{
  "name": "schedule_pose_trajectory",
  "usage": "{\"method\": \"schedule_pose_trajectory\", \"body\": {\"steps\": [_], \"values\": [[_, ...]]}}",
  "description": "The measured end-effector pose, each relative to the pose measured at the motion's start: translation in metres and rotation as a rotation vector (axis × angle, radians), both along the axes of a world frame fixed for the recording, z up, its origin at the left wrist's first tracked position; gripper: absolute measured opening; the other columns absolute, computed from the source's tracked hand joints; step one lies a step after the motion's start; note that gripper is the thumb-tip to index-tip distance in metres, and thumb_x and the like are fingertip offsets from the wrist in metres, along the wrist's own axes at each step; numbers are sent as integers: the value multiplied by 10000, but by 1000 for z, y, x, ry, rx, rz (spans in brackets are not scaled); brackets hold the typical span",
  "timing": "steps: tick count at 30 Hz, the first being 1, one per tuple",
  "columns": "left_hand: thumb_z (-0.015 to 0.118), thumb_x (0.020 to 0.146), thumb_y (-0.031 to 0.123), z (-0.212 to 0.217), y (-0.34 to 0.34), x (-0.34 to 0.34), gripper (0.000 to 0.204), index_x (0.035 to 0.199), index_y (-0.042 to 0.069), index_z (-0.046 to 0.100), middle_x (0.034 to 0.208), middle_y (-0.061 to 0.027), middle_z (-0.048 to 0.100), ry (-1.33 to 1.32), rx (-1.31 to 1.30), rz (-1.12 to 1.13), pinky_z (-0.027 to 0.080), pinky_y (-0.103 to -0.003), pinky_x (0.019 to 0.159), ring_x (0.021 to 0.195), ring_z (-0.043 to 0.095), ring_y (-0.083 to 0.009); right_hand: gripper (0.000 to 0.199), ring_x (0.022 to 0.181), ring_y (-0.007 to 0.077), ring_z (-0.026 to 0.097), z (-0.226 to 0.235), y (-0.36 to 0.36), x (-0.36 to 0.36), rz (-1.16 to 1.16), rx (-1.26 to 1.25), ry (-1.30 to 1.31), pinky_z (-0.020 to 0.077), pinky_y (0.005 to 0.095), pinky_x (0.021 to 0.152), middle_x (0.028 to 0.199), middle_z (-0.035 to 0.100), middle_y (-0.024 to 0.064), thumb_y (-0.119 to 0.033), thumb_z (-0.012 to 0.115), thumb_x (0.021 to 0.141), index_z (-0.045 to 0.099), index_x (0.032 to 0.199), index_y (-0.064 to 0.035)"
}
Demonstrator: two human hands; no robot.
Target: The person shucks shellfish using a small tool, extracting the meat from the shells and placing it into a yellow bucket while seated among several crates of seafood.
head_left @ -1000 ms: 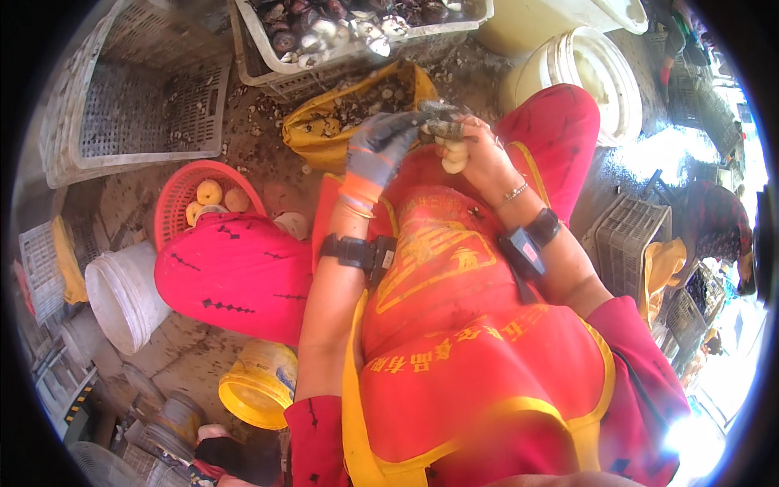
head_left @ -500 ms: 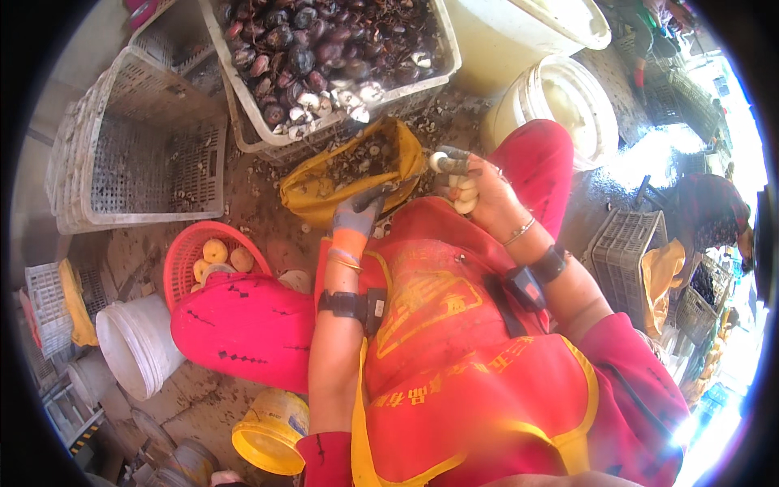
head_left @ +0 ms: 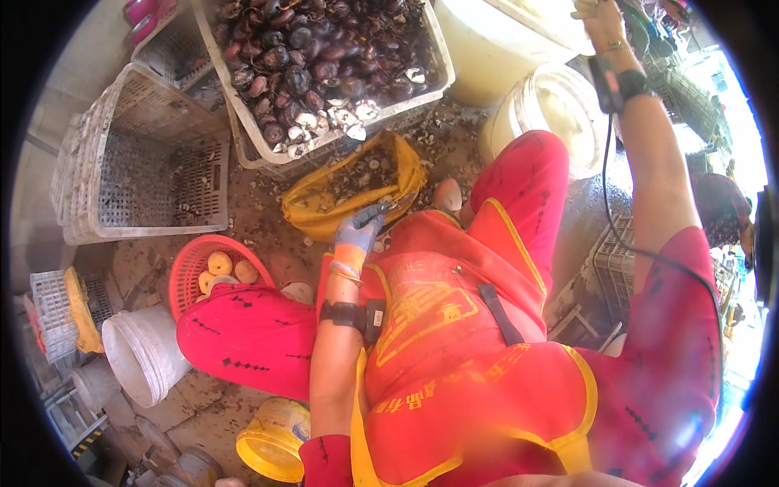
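Left hand point(head_left: 359, 234), grey-gloved, rests on the red apron at the knee; grip closed around a small knife point(head_left: 395, 203), long axis running from the glove up and right, tip toward the yellow sack point(head_left: 324, 213) of shell scraps just beyond. Farther out, a white crate point(head_left: 243, 122) of dark chestnuts. Right hand point(head_left: 595, 18) raised far right above the white bucket point(head_left: 527, 114); its grip cannot be told.
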State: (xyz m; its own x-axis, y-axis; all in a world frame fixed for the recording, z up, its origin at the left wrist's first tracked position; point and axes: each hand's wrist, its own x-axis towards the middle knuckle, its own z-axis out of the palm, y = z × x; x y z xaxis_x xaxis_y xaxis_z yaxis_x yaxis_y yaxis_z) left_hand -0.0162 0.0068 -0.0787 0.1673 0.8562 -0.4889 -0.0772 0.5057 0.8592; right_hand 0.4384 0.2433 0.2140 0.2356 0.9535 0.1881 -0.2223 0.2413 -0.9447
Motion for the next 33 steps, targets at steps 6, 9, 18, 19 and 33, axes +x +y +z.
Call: {"method": "schedule_pose_trajectory", "body": {"steps": [6,9,18,19,33], "values": [[607,818,19,9,-7,-6,200,1011,13,661,924,-1,649,-18,13,129,437,-156,671,753,539,-36,162,647,181,518,-1,-5,-48,-188,75,320,459,317,624,673,541,49,-173,463,860,584,915,-81],[600,820,14,3,-3,-6,206,1017,6,657,925,3,646,49,28,71,431,-155,657,738,526,-30,185,785,213,548,-34,8,-49,-17,82,434,453,378,782,771,573,114,-66,440,836,574,933,16],[609,813,56,10,-1,0,207,1007,65,678,849,54,648,128,79,49,406,-176,589,664,494,-28,380,885,285,589,-132,-68,-226,255,-10,-1540,472,367,781,978,602,140,-170,531,767,544,1132,-67],[618,811,75,10,0,0,210,1012,46,669,877,15,654,147,72,28,425,-193,641,716,527,-50,415,935,313,576,-141,-71,-231,182,26,-1747,464,388,808,1037,589,149,-184,542,747,525,1143,-62],[622,821,56,32,-1,0,211,1025,12,650,900,3,643,-91,55,241,426,-162,604,706,527,-29,362,861,334,572,-138,-33,-237,478,-128,-1708,463,393,738,879,593,170,-247,573,725,570,992,-2]]}}
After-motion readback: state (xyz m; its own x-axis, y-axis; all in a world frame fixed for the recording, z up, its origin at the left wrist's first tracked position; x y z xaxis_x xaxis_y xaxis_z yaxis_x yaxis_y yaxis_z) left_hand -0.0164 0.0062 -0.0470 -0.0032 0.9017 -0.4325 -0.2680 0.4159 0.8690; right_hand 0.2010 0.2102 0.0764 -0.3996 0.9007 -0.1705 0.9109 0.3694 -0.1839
